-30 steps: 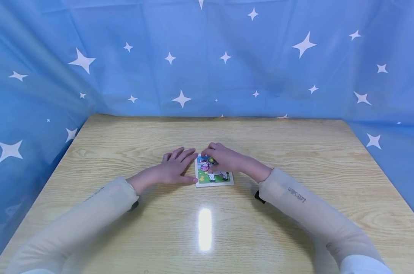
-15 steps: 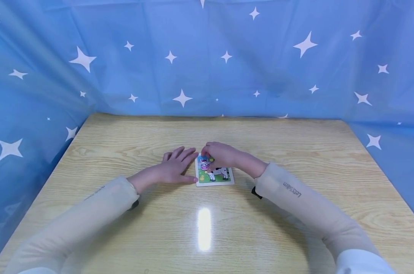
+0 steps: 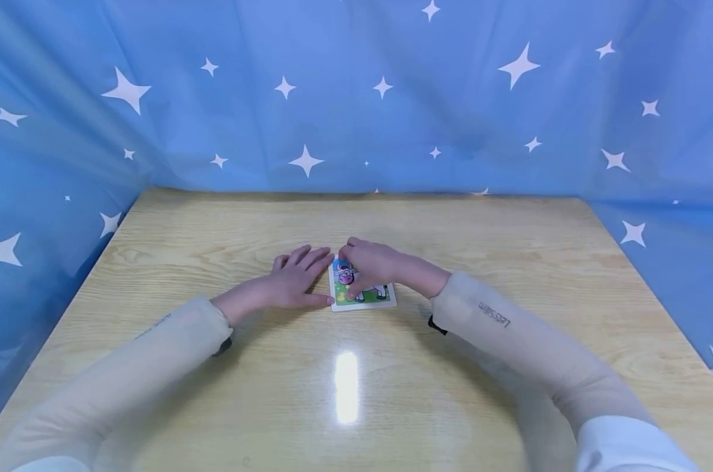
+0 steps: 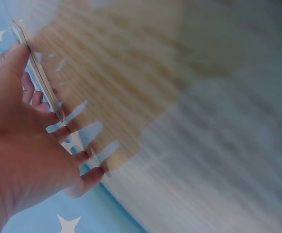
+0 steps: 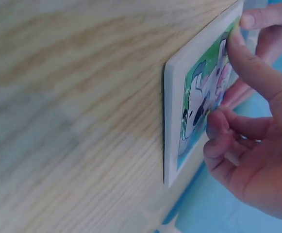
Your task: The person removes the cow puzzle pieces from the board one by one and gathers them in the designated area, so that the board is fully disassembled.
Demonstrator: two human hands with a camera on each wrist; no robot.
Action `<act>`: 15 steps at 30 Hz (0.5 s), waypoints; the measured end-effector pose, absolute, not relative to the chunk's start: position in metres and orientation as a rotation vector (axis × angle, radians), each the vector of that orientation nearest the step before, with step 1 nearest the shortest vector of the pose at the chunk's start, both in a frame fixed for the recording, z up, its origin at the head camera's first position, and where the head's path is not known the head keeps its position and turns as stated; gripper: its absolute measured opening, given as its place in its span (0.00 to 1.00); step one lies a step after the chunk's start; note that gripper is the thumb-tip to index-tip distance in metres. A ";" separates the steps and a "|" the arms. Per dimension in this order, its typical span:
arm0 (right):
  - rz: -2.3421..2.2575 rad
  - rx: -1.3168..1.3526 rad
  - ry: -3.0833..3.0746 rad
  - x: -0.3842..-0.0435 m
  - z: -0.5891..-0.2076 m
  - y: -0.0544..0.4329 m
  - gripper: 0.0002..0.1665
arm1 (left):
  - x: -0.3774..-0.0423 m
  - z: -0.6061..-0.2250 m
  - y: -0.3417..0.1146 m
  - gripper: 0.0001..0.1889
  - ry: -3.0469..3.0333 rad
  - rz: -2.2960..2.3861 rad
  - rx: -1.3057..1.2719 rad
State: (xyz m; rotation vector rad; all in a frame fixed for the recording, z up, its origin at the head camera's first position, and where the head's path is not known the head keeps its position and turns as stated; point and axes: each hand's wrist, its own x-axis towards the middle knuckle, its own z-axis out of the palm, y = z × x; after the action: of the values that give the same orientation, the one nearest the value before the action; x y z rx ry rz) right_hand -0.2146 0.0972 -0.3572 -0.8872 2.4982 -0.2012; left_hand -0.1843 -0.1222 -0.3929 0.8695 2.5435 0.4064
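Observation:
A small square picture board [image 3: 365, 307] with a pale frame and a cartoon cow on green and blue lies flat on the wooden table. Spread along its left edge is my left hand [image 3: 294, 282], the thumb and a fingertip touching the frame. In the left wrist view the board's side [image 4: 46, 87] shows edge-on beside that thumb. My right hand [image 3: 376, 265] lies over the board's upper right, hiding part of the cow. Seen from the right wrist, its thumb [image 5: 255, 68] extends onto the picture while the other fingers bend loosely at the surface.
The wooden table [image 3: 244, 393] has a bright light reflection [image 3: 347, 387] in front of the board. A blue curtain [image 3: 332, 98] with white stars stands behind the table and along its sides.
The head view has shifted slightly. My right thumb has moved toward the picture's lower left, nearer to me. My left hand keeps its place at the board, which stays put.

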 end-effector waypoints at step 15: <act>-0.318 -0.867 2.419 -0.223 -0.361 0.101 0.47 | -0.188 -0.396 -0.121 0.51 2.505 0.399 0.867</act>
State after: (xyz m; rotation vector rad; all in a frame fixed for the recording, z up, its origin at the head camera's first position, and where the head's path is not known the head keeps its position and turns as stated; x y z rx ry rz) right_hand -0.2228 0.1013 -0.3614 -0.8668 2.4191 -0.3176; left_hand -0.1877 -0.1212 -0.3964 0.8673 2.5046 0.3993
